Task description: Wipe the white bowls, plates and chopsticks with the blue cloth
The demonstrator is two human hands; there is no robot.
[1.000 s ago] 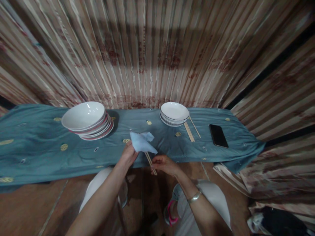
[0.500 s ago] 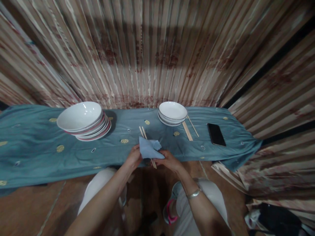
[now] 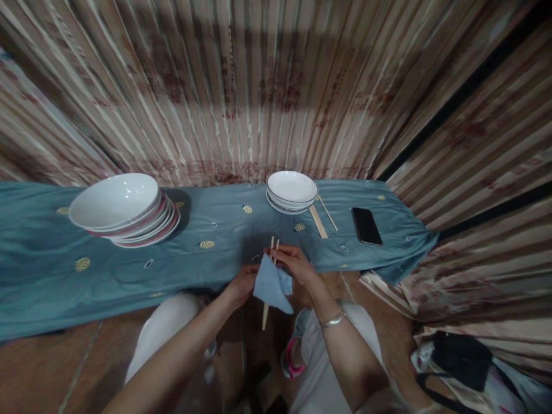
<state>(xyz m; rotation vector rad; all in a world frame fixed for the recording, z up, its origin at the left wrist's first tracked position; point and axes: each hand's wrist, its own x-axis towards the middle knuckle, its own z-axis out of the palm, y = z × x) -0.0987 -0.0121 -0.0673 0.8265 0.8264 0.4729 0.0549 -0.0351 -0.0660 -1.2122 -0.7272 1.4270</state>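
Observation:
A pair of pale wooden chopsticks (image 3: 264,317) stands tilted over the table's front edge, with a light blue cloth (image 3: 271,283) draped about the middle. My right hand (image 3: 296,264) is closed, its fingertips pinching the chopsticks near their upper ends. At the cloth's left edge my left hand (image 3: 242,286) is closed on the cloth; its fingertips are partly hidden behind it. Beyond the hands is a stack of small white dishes (image 3: 292,187). Several more chopsticks (image 3: 318,222) lie beside that stack.
A stack of large white bowls and plates (image 3: 116,201) stands on the left of the teal tablecloth (image 3: 215,264). To the right lies a black phone (image 3: 366,225). Pleated curtains (image 3: 250,86) hang behind the table. A dark bag (image 3: 461,359) sits low at the right.
The chopsticks have swung from leaning left to leaning right at the top. My right hand has moved up to their upper ends, and the cloth hangs lower. The view has shifted slightly right.

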